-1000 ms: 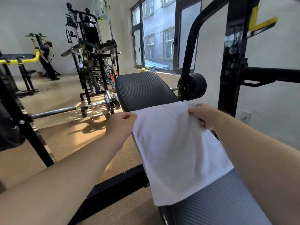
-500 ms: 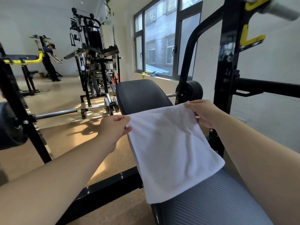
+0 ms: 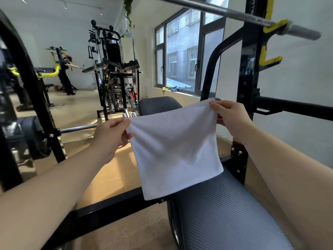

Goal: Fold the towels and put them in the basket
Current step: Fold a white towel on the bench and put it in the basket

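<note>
Head view puts the towel (image 3: 176, 150) at the middle of the frame, a white square hanging slack from its two top corners. The left hand (image 3: 110, 136), at 9 o'clock of the towel, pinches the top-left corner between thumb and curled fingers. The right hand (image 3: 232, 118), at 2 o'clock of it, pinches the top-right corner the same way and sits a little higher. The towel's lower edge hangs over the near end of the bench (image 3: 234, 213), which fills the frame's 5 o'clock; whether cloth and pad touch cannot be told. A barbell (image 3: 234, 12) crosses the frame at 1 o'clock, resting on a yellow hook (image 3: 273, 27). A window (image 3: 180, 56) stands at 12 o'clock, and a person (image 3: 66, 74) far off at 10 o'clock.
</note>
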A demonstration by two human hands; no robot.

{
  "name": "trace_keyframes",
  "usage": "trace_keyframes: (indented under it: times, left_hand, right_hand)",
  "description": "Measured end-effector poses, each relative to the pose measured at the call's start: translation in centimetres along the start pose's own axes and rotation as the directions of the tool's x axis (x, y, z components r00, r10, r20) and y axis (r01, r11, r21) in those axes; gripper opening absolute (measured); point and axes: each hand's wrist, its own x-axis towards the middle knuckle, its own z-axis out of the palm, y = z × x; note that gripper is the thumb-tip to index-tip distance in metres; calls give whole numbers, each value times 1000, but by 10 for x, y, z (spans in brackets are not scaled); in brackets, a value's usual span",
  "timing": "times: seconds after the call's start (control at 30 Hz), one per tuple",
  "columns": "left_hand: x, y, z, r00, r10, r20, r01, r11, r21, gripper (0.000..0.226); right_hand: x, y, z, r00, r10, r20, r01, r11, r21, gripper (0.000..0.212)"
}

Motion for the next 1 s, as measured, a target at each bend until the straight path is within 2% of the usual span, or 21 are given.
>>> trace_keyframes:
  times: [0.1, 0.2, 0.3, 0.43, 0.53, 0.73, 0.87, 1.0]
  left_hand:
    - [-10, 6, -22, 1000, 24, 10, -24, 998, -50, 16]
    - [-17, 10, -48, 1000, 23, 10, -22, 996, -81, 3]
    - [-28, 11, -75, 1000, 18, 6, -17, 996, -92, 4]
    - [-48, 8, -106, 1000, 26, -7, -27, 996, -79, 20]
    - [-60, 3, -125, 998, 1, -58, -8, 993, -118, 6]
    - [-86, -18, -161, 994, -62, -89, 53, 994, -95, 6]
    - [-97, -36, -181, 992, -82, -100, 74, 994, -81, 4]
    - [-102, -54, -199, 989, -116, -95, 110, 992, -67, 4]
  right_hand:
    - [-17, -10, 12, 999, -8, 50, 7, 1000, 23, 6]
    - [-31, -16, 25, 995, -25, 97, 22, 999, 32, 5]
    - [-46, -17, 40, 991, -25, 133, 13, 995, 95, 4]
    - [-70, -7, 67, 988, -24, 153, 7, 994, 110, 17]
    - [-90, 5, 85, 989, -3, 150, -3, 999, 35, 27]
    - [-134, 26, 111, 989, -15, 146, 27, 996, -82, 32]
    - [-160, 40, 120, 986, -43, 159, 58, 994, -88, 22]
    - [-181, 55, 129, 993, -18, 113, 23, 999, -49, 13]
